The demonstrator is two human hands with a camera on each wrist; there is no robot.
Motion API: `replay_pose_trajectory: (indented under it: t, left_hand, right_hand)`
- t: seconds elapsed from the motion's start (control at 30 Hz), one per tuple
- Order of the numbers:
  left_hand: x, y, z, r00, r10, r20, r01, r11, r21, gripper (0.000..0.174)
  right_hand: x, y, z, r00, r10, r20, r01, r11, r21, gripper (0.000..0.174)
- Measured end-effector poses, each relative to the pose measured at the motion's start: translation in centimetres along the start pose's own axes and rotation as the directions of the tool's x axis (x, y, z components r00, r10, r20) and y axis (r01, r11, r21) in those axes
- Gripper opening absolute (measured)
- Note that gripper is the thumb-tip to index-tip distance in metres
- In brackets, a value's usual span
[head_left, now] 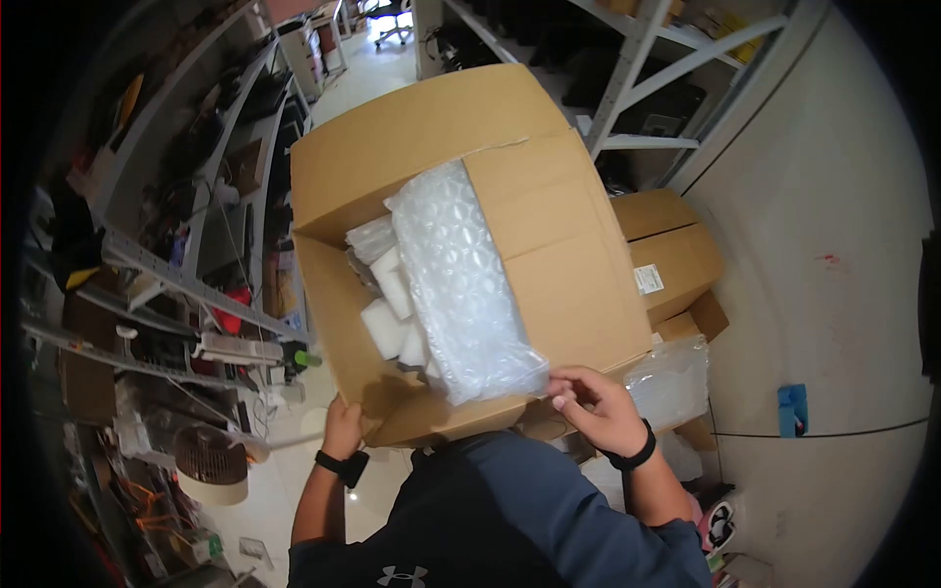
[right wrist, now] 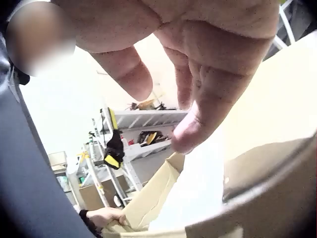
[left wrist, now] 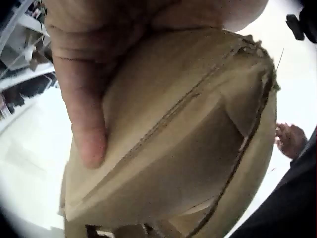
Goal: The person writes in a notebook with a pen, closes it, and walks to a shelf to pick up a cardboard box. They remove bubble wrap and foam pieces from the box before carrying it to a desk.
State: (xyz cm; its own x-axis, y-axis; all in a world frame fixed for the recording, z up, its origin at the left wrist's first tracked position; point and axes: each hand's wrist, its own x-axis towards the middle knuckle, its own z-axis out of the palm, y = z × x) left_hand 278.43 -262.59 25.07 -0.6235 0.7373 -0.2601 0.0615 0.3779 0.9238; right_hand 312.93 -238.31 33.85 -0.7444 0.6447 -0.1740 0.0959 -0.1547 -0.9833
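A large open cardboard box (head_left: 319, 284) fills the middle of the head view, its flaps spread. Inside lies a long bubble-wrapped package (head_left: 451, 265), with blocks of white foam (head_left: 387, 328) along its left side. My left hand (head_left: 343, 428) grips the box's near left corner. In the left wrist view its thumb (left wrist: 86, 119) lies along the cardboard, and the other fingers are mostly hidden. My right hand (head_left: 593, 407) hovers at the near right corner, beside the end of the bubble wrap. The right wrist view shows its fingers (right wrist: 198, 116) loosely bent and spread apart, with nothing between them.
Loaded metal shelves (head_left: 186, 265) run along the left; another rack (head_left: 627, 98) stands at back right. A closed carton (head_left: 676, 245) and clear plastic wrapping (head_left: 671, 377) sit right of the box. A small fan (head_left: 211, 465) is at lower left. A blue item (head_left: 792, 410) lies far right.
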Motion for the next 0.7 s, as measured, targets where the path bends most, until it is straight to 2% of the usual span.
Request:
replay_pose_trajectory:
  t: [0.03,0.07,0.1,0.17,0.2,0.23,0.3,0.33,0.37,0.4,0.43,0.47,0.5,0.53,0.57,0.6,0.63,0.67,0.7]
  left_hand:
    - [-0.4,0.1,0.0,0.999,0.001,-0.033,-0.002,1.0,-0.008,0.043]
    - [-1.2,1.4,-0.4,0.999,-0.026,-0.02,0.028,0.994,0.102,0.045]
    - [-1.7,2.0,-0.5,0.999,-0.039,-0.023,0.041,0.994,0.1,0.045]
    - [-2.2,2.3,-0.1,0.993,-0.068,-0.1,0.083,0.984,0.159,0.042]
    - [-2.2,-0.2,-0.4,0.994,-0.014,-0.104,0.018,0.999,0.039,0.041]
    - [-2.8,-1.0,-0.7,0.998,-0.014,-0.065,0.017,0.999,0.043,0.041]
    - [-3.2,-0.5,-0.5,0.982,0.06,-0.178,-0.024,0.98,0.197,0.039]
    - [-3.7,-0.8,-1.2,0.988,0.062,-0.142,-0.035,0.981,0.19,0.039]
    - [-4.1,-0.9,-1.9,0.988,0.039,-0.149,0.016,0.937,0.348,0.039]
    - [-4.1,-1.1,-2.5,0.986,0.018,-0.168,0.07,0.865,0.497,0.039]
    - [-3.9,-1.4,-3.1,0.987,0.01,-0.16,0.071,0.865,0.496,0.039]
    - [-3.8,-1.7,-4.0,0.991,-0.034,-0.133,0.095,0.867,0.49,0.04]
    - [-3.9,-1.9,-4.4,0.99,-0.082,-0.112,0.127,0.864,0.488,0.04]
    - [-3.8,-2.0,-4.7,0.988,-0.097,-0.12,0.145,0.855,0.497,0.04]
    - [-3.5,-2.1,-5.1,0.979,-0.163,-0.12,0.202,0.841,0.503,0.041]
    - [-3.5,-2.5,-5.9,0.965,-0.227,-0.13,0.262,0.82,0.509,0.041]
    - [-3.4,-4.8,-7.2,0.978,-0.169,-0.125,0.21,0.815,0.54,0.041]
    - [-3.3,-5.6,-7.8,0.981,-0.16,-0.112,0.195,0.842,0.503,0.041]
    - [-3.2,-6.2,-8.6,0.984,-0.145,-0.101,0.175,0.871,0.459,0.04]
  right_hand:
    - [2.0,-0.8,-0.4,1.0,0.015,0.02,-0.015,1.0,-0.006,0.041]
    - [3.9,-1.3,-0.2,0.975,-0.19,0.111,0.207,0.965,-0.164,0.043]
    - [5.8,-1.2,0.6,0.903,-0.367,0.223,0.421,0.86,-0.287,0.044]
    - [9.0,2.4,3.0,0.912,-0.246,0.328,0.366,0.848,-0.382,0.042]
    - [10.6,5.3,4.4,0.915,-0.169,0.367,0.35,0.786,-0.51,0.038]
    - [11.7,8.5,6.1,0.921,-0.085,0.381,0.326,0.704,-0.631,0.035]
    - [14.1,12.4,7.5,0.885,0.195,0.423,0.232,0.602,-0.764,0.028]
    - [14.1,14.6,8.9,0.907,0.183,0.379,0.214,0.576,-0.789,0.024]
    - [13.6,16.1,10.0,0.924,0.17,0.344,0.2,0.551,-0.81,0.02]
    - [13.0,15.7,10.9,0.922,0.197,0.333,0.2,0.495,-0.846,0.025]
    - [12.5,16.1,11.7,0.922,0.205,0.327,0.19,0.496,-0.847,0.025]
    - [12.3,17.0,12.9,0.975,0.172,0.138,0.082,0.298,-0.951,0.026]
    - [12.2,18.2,13.6,0.994,0.1,-0.037,-0.047,0.1,-0.994,0.028]
    - [12.0,19.9,11.8,0.994,-0.106,0.009,0.011,0.019,-1.0,0.036]
    - [11.1,14.4,9.4,0.997,-0.053,0.059,0.064,0.099,-0.993,0.038]
    - [11.1,10.5,7.5,0.985,0.15,-0.083,-0.104,0.14,-0.985,0.036]
    - [11.2,13.2,4.4,0.998,0.018,-0.068,-0.069,0.062,-0.996,0.036]
    - [11.5,10.2,2.6,0.959,0.236,-0.158,-0.195,0.144,-0.97,0.039]
    - [11.8,11.3,0.5,0.913,0.303,-0.275,-0.333,0.16,-0.929,0.048]
